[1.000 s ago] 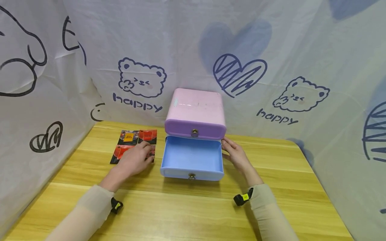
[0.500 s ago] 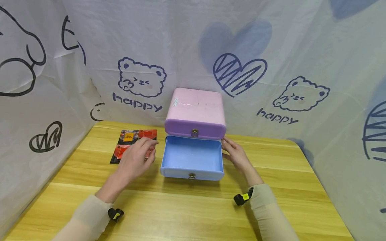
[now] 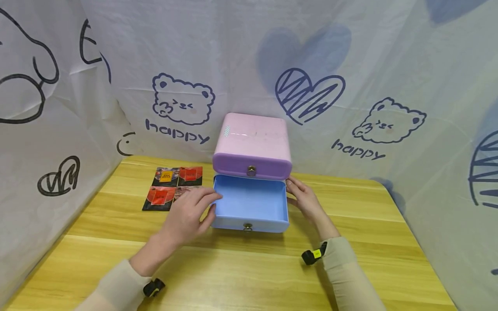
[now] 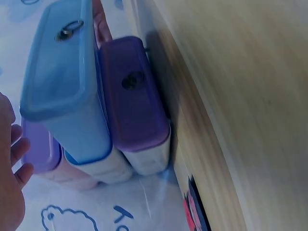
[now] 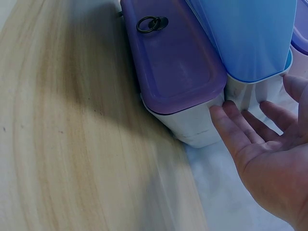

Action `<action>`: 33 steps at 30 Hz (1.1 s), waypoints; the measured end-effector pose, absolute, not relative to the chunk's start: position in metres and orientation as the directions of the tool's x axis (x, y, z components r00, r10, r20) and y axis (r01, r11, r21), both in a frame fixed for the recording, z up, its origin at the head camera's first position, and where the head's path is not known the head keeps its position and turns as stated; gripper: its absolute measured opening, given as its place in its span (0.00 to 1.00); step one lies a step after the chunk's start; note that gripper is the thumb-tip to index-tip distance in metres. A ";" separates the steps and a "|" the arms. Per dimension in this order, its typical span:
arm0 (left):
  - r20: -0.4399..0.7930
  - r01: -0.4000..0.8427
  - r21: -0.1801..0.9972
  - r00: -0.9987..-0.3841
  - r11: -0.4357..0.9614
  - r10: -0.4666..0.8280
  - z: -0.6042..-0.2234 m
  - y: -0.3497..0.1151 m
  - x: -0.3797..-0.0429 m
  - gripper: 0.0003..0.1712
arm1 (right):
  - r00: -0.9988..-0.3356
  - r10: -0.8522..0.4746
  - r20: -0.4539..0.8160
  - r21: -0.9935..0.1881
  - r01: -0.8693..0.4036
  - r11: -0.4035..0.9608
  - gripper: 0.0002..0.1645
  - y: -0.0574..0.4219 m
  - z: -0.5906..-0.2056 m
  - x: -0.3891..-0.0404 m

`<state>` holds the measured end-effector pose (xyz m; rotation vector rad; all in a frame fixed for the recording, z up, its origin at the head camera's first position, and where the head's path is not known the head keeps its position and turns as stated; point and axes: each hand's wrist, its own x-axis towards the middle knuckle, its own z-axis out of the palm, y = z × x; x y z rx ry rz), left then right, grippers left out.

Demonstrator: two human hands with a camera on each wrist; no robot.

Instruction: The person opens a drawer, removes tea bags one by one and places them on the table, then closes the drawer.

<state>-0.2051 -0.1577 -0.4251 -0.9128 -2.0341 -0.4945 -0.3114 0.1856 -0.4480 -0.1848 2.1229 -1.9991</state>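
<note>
A small drawer cabinet (image 3: 254, 134) with a pink top and purple top front stands at the back of the table. Its middle blue drawer (image 3: 250, 199) is pulled out, with nothing inside. My left hand (image 3: 189, 216) hovers at the drawer's left side, fingers loosely bent and holding nothing, fingertips overlapping the rim. My right hand (image 3: 305, 202) rests its fingertips against the cabinet's right side; in the right wrist view its fingers (image 5: 236, 126) lie fairly straight along the white casing. Below the blue drawer, a purple drawer (image 4: 137, 101) with a ring pull is closed.
Several flat dark packets (image 3: 158, 198) with red and yellow labels lie together on the wooden table (image 3: 249, 272), left of the cabinet, partly behind my left hand. A white printed cloth (image 3: 241, 56) hangs right behind the cabinet and along both sides.
My left hand has lifted off the packets and moved right to the blue drawer's left rim. The packets, the cabinet and my right hand have stayed in place.
</note>
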 end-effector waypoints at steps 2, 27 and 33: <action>0.820 0.769 -0.017 -0.355 0.639 0.449 -0.425 -0.153 -0.204 0.14 | -0.968 -0.239 -0.075 -0.996 0.059 0.071 0.35 0.186 -0.448 -0.311; 0.441 0.669 -0.634 -0.099 0.388 0.892 -0.433 -0.115 -0.187 0.18 | -0.968 -0.241 -0.074 -0.995 0.055 0.085 0.35 0.187 -0.448 -0.311; 0.333 0.632 -0.701 -0.120 0.331 0.935 -0.437 -0.108 -0.184 0.21 | -0.967 -0.244 -0.073 -0.996 0.056 0.075 0.35 0.186 -0.449 -0.311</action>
